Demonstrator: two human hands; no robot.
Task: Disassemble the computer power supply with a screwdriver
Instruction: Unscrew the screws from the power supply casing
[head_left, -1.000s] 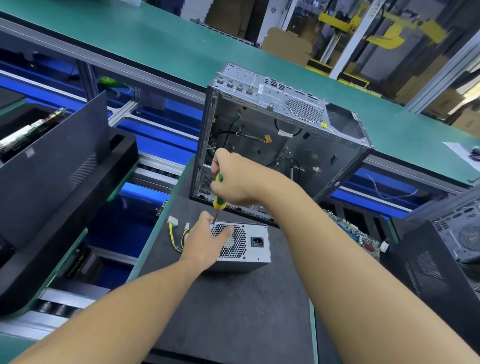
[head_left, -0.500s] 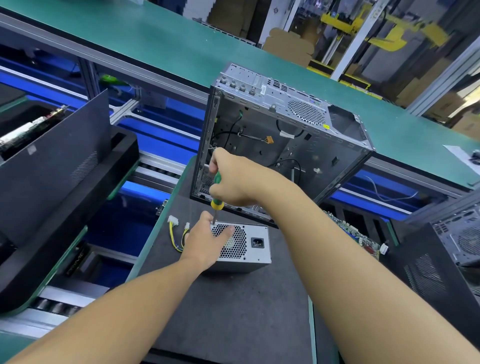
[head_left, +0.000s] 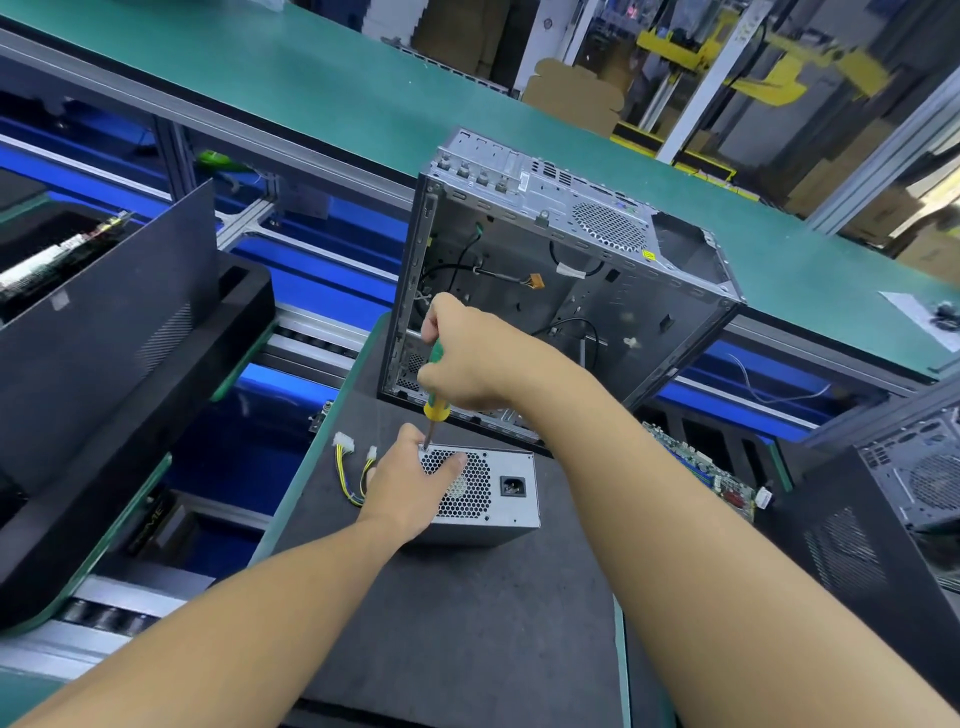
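Observation:
A grey power supply with a honeycomb fan grille and a black power socket lies on the dark mat. My left hand grips its left end, thumb across the grille. My right hand grips a green and yellow screwdriver, held upright, with its tip on the top left corner of the grille face. Yellow and black cables with white plugs trail out to the left of the unit.
An empty grey computer case stands open just behind the power supply. A black panel leans at the left. Another black case sits at the right, with a circuit board beside it. A green bench runs behind.
The screwdriver and my right hand have shifted very slightly; the tip stays on the same corner. My left hand and the power supply have not moved.

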